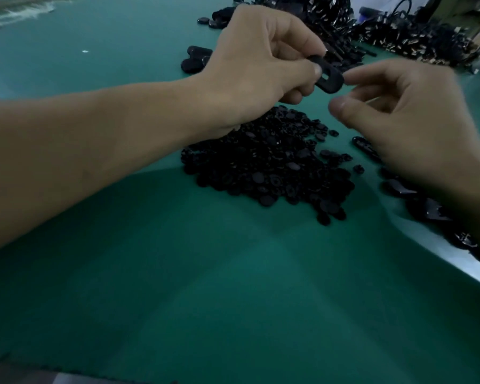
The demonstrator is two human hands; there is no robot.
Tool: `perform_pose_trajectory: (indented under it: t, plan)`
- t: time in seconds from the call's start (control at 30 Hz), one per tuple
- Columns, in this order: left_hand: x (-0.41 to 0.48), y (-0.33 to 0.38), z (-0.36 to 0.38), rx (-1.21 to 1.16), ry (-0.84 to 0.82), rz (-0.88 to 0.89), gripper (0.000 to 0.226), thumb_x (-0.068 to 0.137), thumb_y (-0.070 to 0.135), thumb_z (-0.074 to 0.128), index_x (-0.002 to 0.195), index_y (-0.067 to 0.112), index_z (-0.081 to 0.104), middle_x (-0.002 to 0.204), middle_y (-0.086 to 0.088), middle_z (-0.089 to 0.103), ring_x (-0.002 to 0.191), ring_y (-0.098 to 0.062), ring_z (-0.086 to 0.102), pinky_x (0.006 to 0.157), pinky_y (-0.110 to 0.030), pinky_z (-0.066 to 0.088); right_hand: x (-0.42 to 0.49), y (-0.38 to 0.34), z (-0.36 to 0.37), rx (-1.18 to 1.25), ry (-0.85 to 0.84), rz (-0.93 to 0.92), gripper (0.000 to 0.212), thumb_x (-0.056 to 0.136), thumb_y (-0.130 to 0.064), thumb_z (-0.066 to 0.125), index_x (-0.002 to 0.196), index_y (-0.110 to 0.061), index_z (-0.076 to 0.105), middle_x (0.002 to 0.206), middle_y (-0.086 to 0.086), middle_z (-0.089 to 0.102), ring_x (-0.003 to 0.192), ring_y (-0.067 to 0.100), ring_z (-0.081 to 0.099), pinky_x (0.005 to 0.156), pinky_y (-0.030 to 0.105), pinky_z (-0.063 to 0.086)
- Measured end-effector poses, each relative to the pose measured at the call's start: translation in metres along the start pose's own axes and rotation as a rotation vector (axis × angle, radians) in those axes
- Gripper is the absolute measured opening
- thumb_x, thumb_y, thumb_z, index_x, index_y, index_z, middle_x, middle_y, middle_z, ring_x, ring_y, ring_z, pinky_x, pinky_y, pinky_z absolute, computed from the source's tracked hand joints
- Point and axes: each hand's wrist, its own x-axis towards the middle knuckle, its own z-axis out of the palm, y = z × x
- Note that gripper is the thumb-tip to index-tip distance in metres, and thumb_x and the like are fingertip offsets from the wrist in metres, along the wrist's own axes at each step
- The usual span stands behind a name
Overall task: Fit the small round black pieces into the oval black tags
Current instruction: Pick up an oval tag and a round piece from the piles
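Note:
My left hand (pixel 261 54) pinches an oval black tag (pixel 327 76) between thumb and fingers, held in the air above the green mat. The tag has a slot near its middle. My right hand (pixel 408 120) hovers just right of the tag, its forefinger tip almost touching the tag's end, thumb and fingers loosely curled with nothing visible between them. Below both hands lies a heap of small round black pieces (pixel 272 167) on the mat.
More oval black tags (pixel 196 58) lie behind my left hand. A large pile of dark parts (pixel 399 31) fills the far right. Other black parts (pixel 427 206) lie along the mat's right edge under my right wrist. The green mat (pixel 205 286) spreads towards me.

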Motion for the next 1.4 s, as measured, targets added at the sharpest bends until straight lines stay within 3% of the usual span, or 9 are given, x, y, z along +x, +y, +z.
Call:
perform_pose_trajectory:
  t: [0.13,0.23,0.33,0.43,0.57,0.7,0.9,1.13,1.4]
  plan:
    - [0.002,-0.004,-0.002,0.0,0.049,-0.025,0.005,0.092,0.007,0.071,0.094,0.01,0.068,0.082,-0.008,0.071,0.074,-0.015,0.073,0.07,-0.022,0.058,0.001,-0.001,-0.001,-0.25,-0.231,-0.028,0.035,0.084,-0.054,0.065,0.11,-0.03,0.071,0.082,-0.018,0.064,0.07,-0.005,0.058,0.06,0.004,0.036]
    - [0.002,-0.004,-0.002,0.001,0.057,-0.03,0.004,0.092,0.007,0.071,0.094,0.008,0.068,0.083,-0.01,0.072,0.074,-0.015,0.074,0.07,-0.023,0.058,0.0,-0.001,0.002,-0.251,-0.32,-0.052,0.02,0.086,-0.046,0.066,0.099,-0.033,0.074,0.077,-0.018,0.064,0.072,-0.012,0.057,0.059,-0.001,0.035]
    - [0.002,-0.004,-0.001,-0.001,0.058,-0.039,0.003,0.092,0.007,0.07,0.095,0.007,0.069,0.084,-0.01,0.072,0.074,-0.016,0.074,0.07,-0.025,0.06,-0.001,-0.001,0.004,-0.224,-0.294,-0.088,0.004,0.09,-0.033,0.071,0.091,-0.034,0.074,0.07,-0.018,0.063,0.068,-0.016,0.056,0.06,-0.002,0.036]
    - [0.001,-0.003,0.0,0.015,0.052,-0.047,0.002,0.092,0.006,0.071,0.093,0.008,0.07,0.083,-0.01,0.073,0.073,-0.016,0.074,0.068,-0.026,0.06,0.0,0.0,0.005,-0.226,-0.269,-0.106,0.006,0.091,-0.029,0.071,0.089,-0.033,0.075,0.068,-0.02,0.061,0.066,-0.019,0.055,0.06,-0.003,0.036]
    - [0.001,-0.004,0.0,0.028,0.059,-0.053,0.003,0.091,0.007,0.071,0.092,0.009,0.07,0.084,-0.011,0.074,0.072,-0.015,0.074,0.066,-0.025,0.059,-0.001,-0.002,0.006,-0.205,-0.281,-0.125,0.005,0.089,-0.036,0.069,0.085,-0.036,0.073,0.068,-0.02,0.063,0.067,-0.015,0.057,0.059,-0.002,0.037]
    - [0.002,-0.005,-0.001,0.03,0.06,-0.058,0.004,0.091,0.007,0.071,0.091,0.01,0.07,0.084,-0.01,0.074,0.072,-0.014,0.075,0.066,-0.024,0.059,-0.001,-0.004,0.002,-0.179,-0.32,-0.124,0.019,0.081,-0.05,0.065,0.089,-0.036,0.076,0.069,-0.018,0.067,0.071,-0.005,0.061,0.057,0.004,0.041]
    - [0.002,-0.006,0.0,0.031,0.058,-0.067,0.003,0.091,0.009,0.072,0.091,0.011,0.07,0.083,-0.008,0.074,0.071,-0.013,0.074,0.065,-0.022,0.058,0.0,-0.002,0.005,-0.145,-0.306,-0.096,0.005,0.087,-0.03,0.074,0.088,-0.035,0.076,0.07,-0.015,0.068,0.068,-0.004,0.06,0.059,0.001,0.038]
    - [0.003,-0.008,0.0,0.031,0.053,-0.065,0.004,0.091,0.01,0.072,0.09,0.013,0.07,0.082,-0.007,0.074,0.072,-0.013,0.075,0.065,-0.02,0.057,0.0,-0.007,0.01,-0.251,-0.303,-0.16,0.007,0.09,-0.025,0.068,0.087,-0.03,0.071,0.075,-0.017,0.065,0.078,-0.008,0.059,0.063,0.0,0.038]
    - [0.003,-0.009,0.001,0.033,0.045,-0.061,0.003,0.091,0.01,0.073,0.092,0.013,0.07,0.084,-0.008,0.074,0.073,-0.013,0.075,0.066,-0.021,0.058,0.001,-0.013,0.009,-0.324,-0.288,-0.218,0.011,0.091,-0.031,0.069,0.095,-0.024,0.077,0.072,-0.022,0.058,0.066,-0.009,0.054,0.065,-0.003,0.035]
